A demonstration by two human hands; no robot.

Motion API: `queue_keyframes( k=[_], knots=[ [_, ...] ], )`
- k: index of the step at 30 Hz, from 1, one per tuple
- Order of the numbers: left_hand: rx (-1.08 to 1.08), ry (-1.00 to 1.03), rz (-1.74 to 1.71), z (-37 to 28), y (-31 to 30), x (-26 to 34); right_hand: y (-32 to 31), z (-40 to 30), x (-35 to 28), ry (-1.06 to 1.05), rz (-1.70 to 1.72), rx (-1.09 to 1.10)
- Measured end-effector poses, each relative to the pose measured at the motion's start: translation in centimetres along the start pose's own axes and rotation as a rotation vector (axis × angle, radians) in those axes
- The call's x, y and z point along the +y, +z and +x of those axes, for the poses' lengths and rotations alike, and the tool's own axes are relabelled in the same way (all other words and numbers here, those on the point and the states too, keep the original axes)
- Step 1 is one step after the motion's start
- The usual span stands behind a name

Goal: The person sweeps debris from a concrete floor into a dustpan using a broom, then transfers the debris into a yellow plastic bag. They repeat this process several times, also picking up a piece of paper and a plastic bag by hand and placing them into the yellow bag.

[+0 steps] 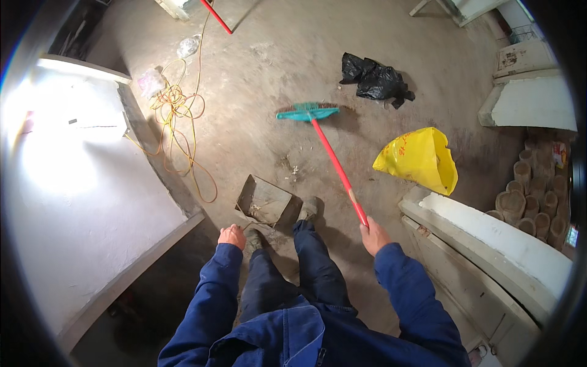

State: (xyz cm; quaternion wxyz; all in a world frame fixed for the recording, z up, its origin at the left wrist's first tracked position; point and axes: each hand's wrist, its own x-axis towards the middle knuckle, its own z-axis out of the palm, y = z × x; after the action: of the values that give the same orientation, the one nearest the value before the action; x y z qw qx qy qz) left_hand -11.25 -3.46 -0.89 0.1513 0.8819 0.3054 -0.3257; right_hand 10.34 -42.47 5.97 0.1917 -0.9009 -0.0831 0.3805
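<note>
My right hand point(376, 236) grips the red handle of a broom point(334, 158). The broom's teal head and bristles rest on the concrete floor ahead of me. A metal dustpan point(268, 202) with some light debris inside stands on the floor in front of my shoes. My left hand point(232, 236) is closed around the end of its thin handle point(259, 223). Small pale scraps point(293, 172) lie on the floor between the dustpan and the broom head.
A tangled yellow cable point(174, 103) and clear plastic bags point(188, 47) lie to the left. Ahead right are a crumpled black plastic bag point(378, 81) and a yellow bag point(415, 158). White-faced low walls point(137, 160) flank me; cylindrical pieces point(532, 202) are piled at right.
</note>
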Motion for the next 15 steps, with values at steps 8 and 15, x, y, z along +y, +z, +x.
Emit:
queue_keyframes(
  k=[8,15],
  knots=[
    [-0.036,0.271,-0.021,4.2,6.4,-1.1,6.9,1.0,-8.6,0.198,-0.127,-0.151],
    [0.04,0.345,-0.16,4.0,12.0,1.5,11.4,-9.8,-9.6,0.273,-0.167,-0.35]
  ],
)
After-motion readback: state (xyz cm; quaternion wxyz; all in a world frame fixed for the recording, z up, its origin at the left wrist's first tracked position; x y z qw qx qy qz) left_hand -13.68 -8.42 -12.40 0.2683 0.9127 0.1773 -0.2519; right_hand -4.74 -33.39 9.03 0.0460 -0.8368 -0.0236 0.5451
